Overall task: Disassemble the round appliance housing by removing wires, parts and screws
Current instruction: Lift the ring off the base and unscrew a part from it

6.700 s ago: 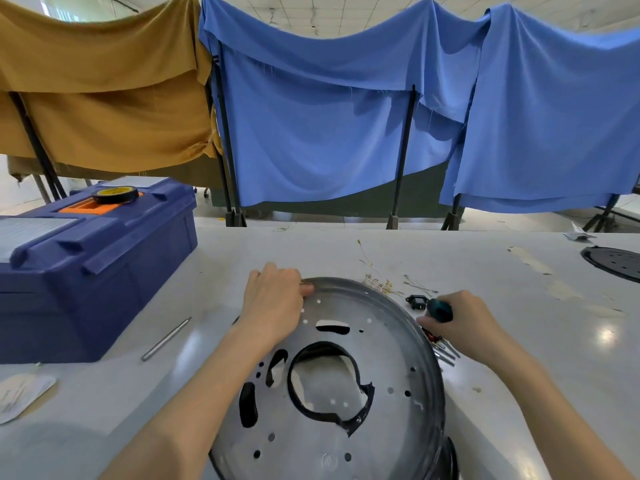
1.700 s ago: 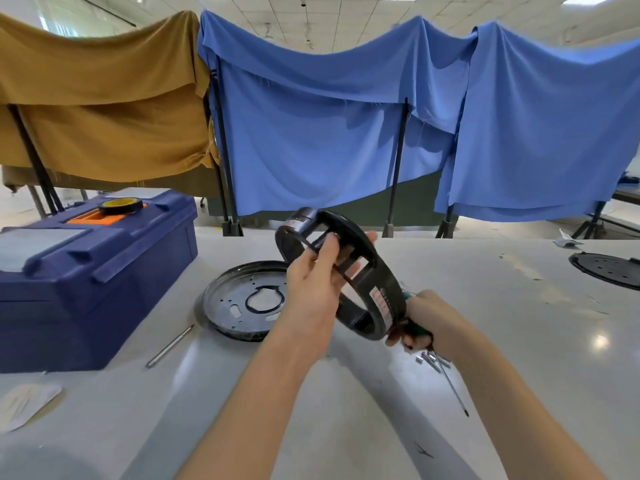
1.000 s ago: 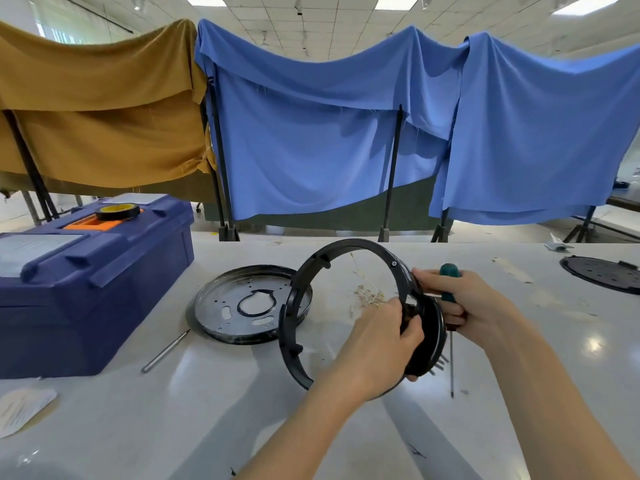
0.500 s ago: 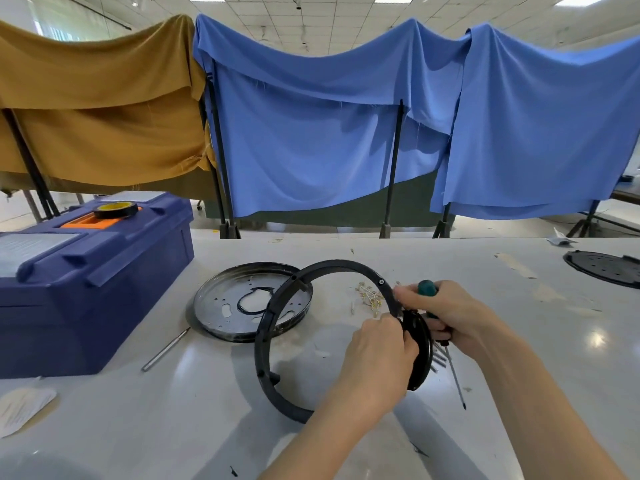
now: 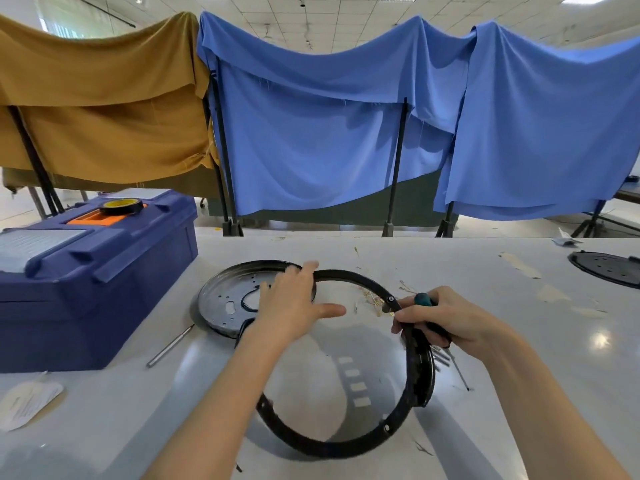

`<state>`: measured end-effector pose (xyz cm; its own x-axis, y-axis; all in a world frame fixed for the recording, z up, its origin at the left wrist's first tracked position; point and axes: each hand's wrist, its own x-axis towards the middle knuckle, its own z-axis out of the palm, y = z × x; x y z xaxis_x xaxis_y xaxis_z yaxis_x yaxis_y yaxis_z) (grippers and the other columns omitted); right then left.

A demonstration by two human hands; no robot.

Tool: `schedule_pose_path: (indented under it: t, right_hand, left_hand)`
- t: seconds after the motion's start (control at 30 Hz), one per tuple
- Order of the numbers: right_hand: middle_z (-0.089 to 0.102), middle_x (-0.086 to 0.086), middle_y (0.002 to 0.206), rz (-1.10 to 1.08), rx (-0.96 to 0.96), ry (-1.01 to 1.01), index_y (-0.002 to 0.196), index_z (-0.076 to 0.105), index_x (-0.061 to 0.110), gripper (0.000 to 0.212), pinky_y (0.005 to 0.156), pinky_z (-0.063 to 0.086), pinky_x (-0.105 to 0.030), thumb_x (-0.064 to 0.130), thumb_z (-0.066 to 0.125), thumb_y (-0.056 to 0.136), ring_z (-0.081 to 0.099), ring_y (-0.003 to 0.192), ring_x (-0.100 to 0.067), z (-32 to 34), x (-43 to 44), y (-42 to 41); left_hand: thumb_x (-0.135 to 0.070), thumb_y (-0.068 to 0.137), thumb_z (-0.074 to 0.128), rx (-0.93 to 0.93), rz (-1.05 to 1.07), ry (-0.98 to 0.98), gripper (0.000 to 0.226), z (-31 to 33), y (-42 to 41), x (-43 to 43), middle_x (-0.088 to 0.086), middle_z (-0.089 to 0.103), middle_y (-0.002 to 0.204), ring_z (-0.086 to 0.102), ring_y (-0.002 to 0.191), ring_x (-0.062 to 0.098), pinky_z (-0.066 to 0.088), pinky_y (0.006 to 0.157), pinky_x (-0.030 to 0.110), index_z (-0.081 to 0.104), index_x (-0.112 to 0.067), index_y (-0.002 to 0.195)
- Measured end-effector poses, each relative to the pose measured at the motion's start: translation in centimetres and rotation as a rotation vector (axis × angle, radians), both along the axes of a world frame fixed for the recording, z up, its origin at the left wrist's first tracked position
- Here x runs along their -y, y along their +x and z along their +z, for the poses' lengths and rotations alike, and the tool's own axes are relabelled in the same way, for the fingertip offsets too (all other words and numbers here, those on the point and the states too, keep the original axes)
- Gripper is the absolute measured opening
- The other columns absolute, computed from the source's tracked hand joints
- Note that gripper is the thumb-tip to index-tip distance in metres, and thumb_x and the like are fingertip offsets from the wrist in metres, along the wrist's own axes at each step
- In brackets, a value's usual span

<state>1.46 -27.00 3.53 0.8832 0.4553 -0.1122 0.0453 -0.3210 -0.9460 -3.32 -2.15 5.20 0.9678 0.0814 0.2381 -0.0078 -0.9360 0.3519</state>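
So the black ring (image 5: 329, 446) is right in front of me on the white table (image 5: 121, 427), far-left edge beside the round metal plate (image 5: 221, 299). My left hand (image 5: 294, 303) is over that edge, fingers straight and a bit spread, kinda blurry. My right hand (image 5: 450, 322) is curled round the screwdriver (image 5: 423, 300), thumb pinching the ring's right side too. Loose screws (image 5: 441, 358) just beside it, blue toolbox (image 5: 104, 289) off to the left.

black housing ring (image 5: 329, 449) | tilted, right side raised | metal base plate (image 5: 221, 299) | flat, just behind-left
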Motion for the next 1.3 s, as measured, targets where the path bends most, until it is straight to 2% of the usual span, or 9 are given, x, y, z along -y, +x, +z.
schedule_pose_path:
  t: [0.1,0.2,0.33,0.47,0.63,0.83,1.0,1.17,1.3]
  right_hand:
    - [0.065,0.0,0.053,0.088,0.017,-0.07,0.086,0.071,-0.009,0.029,0.041,0.03,-0.02,0.02,0.073,0.081,0.031,0.04,-0.016,0.3,-0.3,0.1]
    - [0.074,-0.005,0.072,0.127,0.02,-0.092,0.09,0.075,0.0,0.022,0.045,0.028,-0.023,0.018,0.074,0.078,0.033,0.044,-0.017,0.6,-0.5,-0.2]
    - [0.075,-0.012,0.085,0.129,0.064,-0.017,0.093,0.075,0.002,0.031,0.055,0.03,-0.031,0.021,0.074,0.068,0.038,0.068,-0.034,0.7,-0.3,-0.3]
    - [0.074,-0.006,0.077,0.185,0.107,-0.033,0.089,0.078,0.009,0.022,0.06,0.037,-0.034,0.022,0.074,0.072,0.044,0.07,-0.034,1.2,-0.7,-0.2]
    - [0.074,-0.007,0.086,0.256,0.123,-0.054,0.094,0.077,0.012,0.027,0.061,0.05,-0.025,0.027,0.075,0.072,0.058,0.065,-0.021,2.0,-0.7,0.3]
    - [0.073,-0.011,0.105,0.351,0.197,-0.028,0.104,0.074,0.015,0.03,0.082,0.043,-0.061,0.025,0.071,0.076,0.053,0.085,-0.044,2.0,-1.2,0.7]
    - [0.073,-0.01,0.104,0.347,0.13,-0.025,0.106,0.073,0.013,0.03,0.062,0.049,-0.02,0.02,0.07,0.078,0.063,0.074,-0.013,2.2,-2.4,0.9]
    - [0.075,0.001,0.085,0.212,0.19,0.001,0.099,0.075,0.018,0.028,0.056,0.041,-0.024,0.037,0.076,0.078,0.051,0.063,-0.013,2.6,-2.7,0.6]
    - [0.065,0.001,0.057,-0.372,0.479,0.373,0.076,0.073,0.012,0.022,0.052,0.039,-0.031,0.027,0.064,0.09,0.043,0.044,-0.015,4.0,-3.2,0.2]
  left_hand:
    - [-0.068,0.071,0.063,-0.149,-0.143,-0.138,0.064,0.2,0.6,-1.9,0.001,0.066,0.1,0.062,0.092,0.019,0.052,0.083,0.036,0.062,-0.018,0.112]
    - [-0.08,0.075,0.035,-0.319,-0.139,-0.443,0.081,1.6,0.7,-3.8,0.003,0.071,0.079,0.067,0.066,0.02,0.053,0.068,0.027,0.067,-0.007,0.089]
    - [-0.072,0.087,0.025,-0.432,-0.254,-0.86,0.076,1.6,0.6,-7.5,0.016,0.074,0.095,0.072,0.088,0.032,0.056,0.079,0.034,0.067,-0.011,0.107]
    - [-0.083,0.078,0.016,-0.576,-0.308,-1.13,0.103,-1.8,0.6,-7.3,0.025,0.07,0.095,0.068,0.088,0.035,0.054,0.073,0.032,0.071,0.003,0.094]
    - [-0.079,0.077,0.046,-0.78,-0.593,-1.696,0.086,-4.1,0.0,-6.6,0.023,0.062,0.089,0.058,0.081,0.034,0.046,0.077,0.042,0.061,0.003,0.095]
    - [-0.087,0.069,0.04,-0.844,-0.73,-1.698,0.103,-2.6,0.0,-5.0,0.022,0.064,0.096,0.06,0.085,0.033,0.048,0.075,0.038,0.062,0.006,0.106]
    - [-0.062,0.079,0.064,-0.778,-0.504,-1.602,0.062,-1.5,-0.6,-3.7,0.012,0.068,0.078,0.064,0.059,0.021,0.055,0.056,0.027,0.071,-0.002,0.093]
    - [-0.026,0.082,0.066,-0.633,-0.518,-1.83,0.023,-0.5,-1.6,-3.7,0.005,0.059,0.056,0.058,0.04,0.011,0.049,0.038,0.018,0.069,-0.006,0.071]
    - [-0.021,0.083,0.058,-0.471,-0.429,-1.879,0.022,0.0,-2.0,-4.6,0.004,0.049,0.045,0.049,0.029,0.011,0.038,0.027,0.017,0.062,-0.007,0.068]
